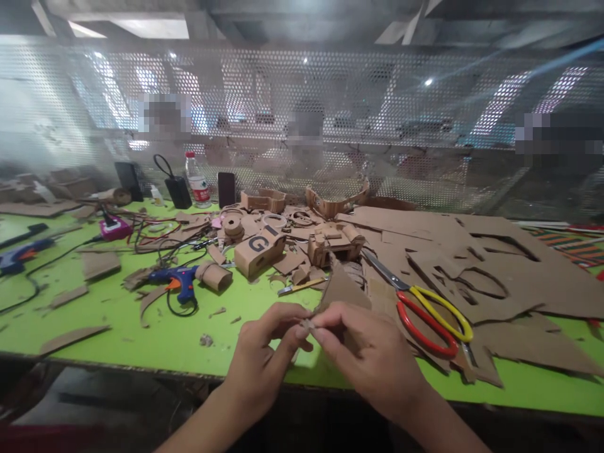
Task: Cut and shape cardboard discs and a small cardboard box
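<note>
Both of my hands meet over the front edge of the green table (117, 314). My left hand (264, 365) and my right hand (368, 352) pinch a small scrap of cardboard (306, 326) between their fingertips. A larger triangular cardboard piece (342, 289) rises just behind my right hand. Red and yellow scissors (425, 311) lie shut on the cardboard sheets to the right of my right hand.
A blue glue gun (177, 278) with its cable lies left of centre. A cardboard box marked G (259, 248), cardboard models (333, 242), rings and scraps fill the middle. Large cut cardboard sheets (495, 264) cover the right. A bottle (198, 182), phones and a perforated metal screen (302, 119) stand behind.
</note>
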### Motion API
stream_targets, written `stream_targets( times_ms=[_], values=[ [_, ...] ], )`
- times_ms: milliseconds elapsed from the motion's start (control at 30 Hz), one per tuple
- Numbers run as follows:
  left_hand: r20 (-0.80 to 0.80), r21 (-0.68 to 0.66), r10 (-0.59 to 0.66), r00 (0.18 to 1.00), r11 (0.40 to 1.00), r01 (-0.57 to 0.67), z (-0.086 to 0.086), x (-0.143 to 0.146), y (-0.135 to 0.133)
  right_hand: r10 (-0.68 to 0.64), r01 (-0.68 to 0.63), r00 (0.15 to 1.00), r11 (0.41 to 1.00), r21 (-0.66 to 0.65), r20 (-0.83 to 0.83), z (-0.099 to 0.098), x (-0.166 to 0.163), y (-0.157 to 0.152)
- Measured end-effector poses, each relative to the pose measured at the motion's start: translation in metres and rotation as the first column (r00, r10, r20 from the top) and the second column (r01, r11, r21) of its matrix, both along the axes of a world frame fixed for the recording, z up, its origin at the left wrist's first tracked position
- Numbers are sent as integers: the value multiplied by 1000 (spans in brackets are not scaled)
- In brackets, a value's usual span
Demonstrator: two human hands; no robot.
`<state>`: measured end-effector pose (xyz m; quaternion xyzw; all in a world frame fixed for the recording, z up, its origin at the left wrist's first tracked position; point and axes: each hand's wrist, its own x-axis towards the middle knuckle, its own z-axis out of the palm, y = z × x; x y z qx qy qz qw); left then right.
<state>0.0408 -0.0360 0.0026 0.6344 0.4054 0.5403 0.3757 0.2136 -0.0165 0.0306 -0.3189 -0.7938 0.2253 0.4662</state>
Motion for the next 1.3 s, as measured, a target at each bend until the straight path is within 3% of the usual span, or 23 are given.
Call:
stream_targets(
  times_ms=[133, 267, 433, 667, 833, 933, 1067, 1167, 1300],
  values=[
    [34, 14, 47, 998, 999, -47, 0, 2, 3, -73, 54, 991, 985, -164, -109, -5, -5, 0],
    [63, -9, 96, 993, 995, -96, 0, 4, 5, -33, -18, 985, 956, -292, -169, -5, -8, -3],
    [105, -69, 88, 991, 994, -81, 1, 5, 3, -57, -32, 971, 931, -364, -232, -4, -12, -4],
    [149, -96, 89, 985, 992, -75, 1, 7, 0, -120, 55, 982, 921, -386, -145, -3, -12, -5],
    [223, -65, 156, 962, 987, -145, 1, 9, 2, -226, 198, 971, 945, -262, -82, -2, -6, -4],
    [218, -48, 152, 964, 988, -145, 2, 7, 4, -228, 210, 969, 963, -168, -96, 0, 0, -4],
    [44, 97, 104, 994, 989, -108, 0, 4, 5, -91, 88, 996, 985, -149, -13, 6, 3, -9],
    [-99, 220, 123, 988, 971, -98, -3, 7, 4, -95, 112, 989, 980, -166, 110, 5, 0, -10],
    [12, 96, 129, 992, 987, -130, -5, 14, 6, -195, 195, 976, 981, 6, 101, -6, -3, -5]
  ],
)
